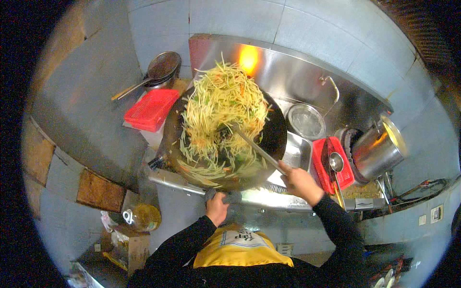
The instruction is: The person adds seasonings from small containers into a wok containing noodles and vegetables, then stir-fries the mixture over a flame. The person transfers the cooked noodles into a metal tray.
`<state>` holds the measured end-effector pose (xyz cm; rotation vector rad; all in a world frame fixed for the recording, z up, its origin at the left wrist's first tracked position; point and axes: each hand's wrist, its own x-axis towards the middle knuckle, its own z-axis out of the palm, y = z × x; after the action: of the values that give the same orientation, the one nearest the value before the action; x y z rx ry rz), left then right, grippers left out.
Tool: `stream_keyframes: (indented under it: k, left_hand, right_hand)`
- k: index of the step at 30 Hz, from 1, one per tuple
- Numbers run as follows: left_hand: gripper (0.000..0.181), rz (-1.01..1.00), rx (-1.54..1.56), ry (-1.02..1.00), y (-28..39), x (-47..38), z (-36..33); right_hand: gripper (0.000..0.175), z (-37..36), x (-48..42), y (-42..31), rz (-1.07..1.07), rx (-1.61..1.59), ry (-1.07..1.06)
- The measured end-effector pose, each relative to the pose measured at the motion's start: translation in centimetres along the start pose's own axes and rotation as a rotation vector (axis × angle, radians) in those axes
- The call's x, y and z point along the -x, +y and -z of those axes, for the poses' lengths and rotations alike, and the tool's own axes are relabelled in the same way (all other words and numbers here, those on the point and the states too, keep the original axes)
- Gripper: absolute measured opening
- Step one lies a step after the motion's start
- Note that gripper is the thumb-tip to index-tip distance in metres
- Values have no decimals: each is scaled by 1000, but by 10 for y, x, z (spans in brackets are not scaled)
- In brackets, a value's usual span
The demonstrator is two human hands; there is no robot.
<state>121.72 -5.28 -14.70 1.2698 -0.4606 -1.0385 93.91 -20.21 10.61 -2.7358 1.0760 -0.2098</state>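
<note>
A large dark wok (277,122) stands before me, full of pale yellow-green shredded vegetables (230,97) with orange shreds among them. Part of the heap rises toward the far rim, and some strands near the front are blurred. My left hand (217,210) grips a grey cloth (233,197) against the wok's near edge. In my right hand (300,183) is the metal handle of a wok utensil (261,151); its head is buried in the shreds, so its shape is hidden. Bright orange light (248,59) shows on the steel backsplash behind the wok.
Stacked red plastic baskets (151,109) and strainers (164,66) sit at left. To the right are a round fine strainer (306,121), a red basket (333,163) with a ladle (336,162) across it, and a steel pot (378,144). An oil jug (146,217) stands low at left.
</note>
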Motion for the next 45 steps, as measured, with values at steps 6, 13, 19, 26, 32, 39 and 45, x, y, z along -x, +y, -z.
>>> stream_keyframes:
  k: [6, 13, 19, 26, 32, 39, 45]
  left_hand:
    - [38, -260, -805, -174, 89, -78, -7]
    - [21, 270, 316, -128, 98, -124, -17]
    - [21, 401, 421, -94, 60, -156, -10]
    - [35, 84, -468, -370, 61, -169, 5]
    - [16, 105, -285, -202, 135, -72, -26]
    - [20, 348, 441, 15, 178, 14, -59]
    - [34, -404, -864, -24, 72, 8, -39]
  right_hand:
    - [44, 24, -64, 30, -6, 38, -54]
    - [58, -114, -157, -31, 8, -149, -96]
    - [59, -22, -67, 28, -416, 252, -406]
    - [57, -105, -178, -20, -219, -272, -186]
    - [63, 53, -24, -35, -27, 9, -313]
    - [50, 157, 11, -41, -103, -94, -695]
    - [48, 0, -52, 19, -56, -46, -123]
